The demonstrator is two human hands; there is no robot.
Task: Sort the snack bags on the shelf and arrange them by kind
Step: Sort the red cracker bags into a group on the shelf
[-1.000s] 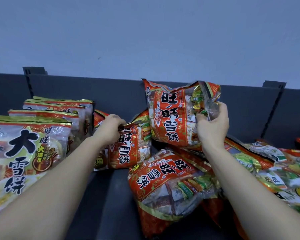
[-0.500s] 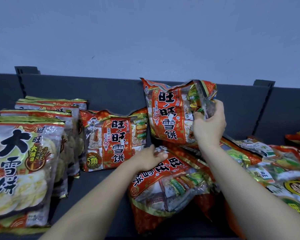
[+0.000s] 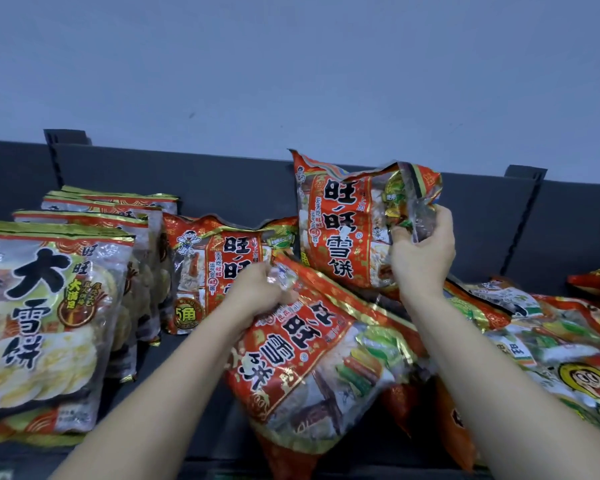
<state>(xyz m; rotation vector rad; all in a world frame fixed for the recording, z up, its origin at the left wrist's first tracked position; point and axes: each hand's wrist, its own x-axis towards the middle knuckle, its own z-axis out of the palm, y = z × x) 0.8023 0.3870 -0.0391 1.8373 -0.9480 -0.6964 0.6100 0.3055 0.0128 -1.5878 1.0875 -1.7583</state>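
Red and gold foil fills the near centre: the near bag (image 3: 312, 358) lies tilted across the shelf (image 3: 174, 355), its lower end reaching the front edge. Its upper left corner is pinched in the left hand (image 3: 260, 292), whose fingers curl round the clear seal. That corner grip suits dragging or lifting it clear of the heap, I judge. To the near left the big bags (image 3: 49, 306) stand upright, one behind another in a row, a kind already gathered. To the right a pile (image 3: 551, 348) of mixed bags lies flat and overlapping, not yet sorted; how many kinds it holds is hard to tell from here. Farther back, just right of the row, a standing bag (image 3: 215, 268) with the same red print as the near bag faces front, probably the start of that kind's own row. Farthest, the right hand (image 3: 423, 261) grips the right edge of the raised bag (image 3: 340, 230), fingers closed on crumpled film. It holds the bag upright above the pile, before the dark back panel (image 3: 222, 181), likely ready to stand beside its match.
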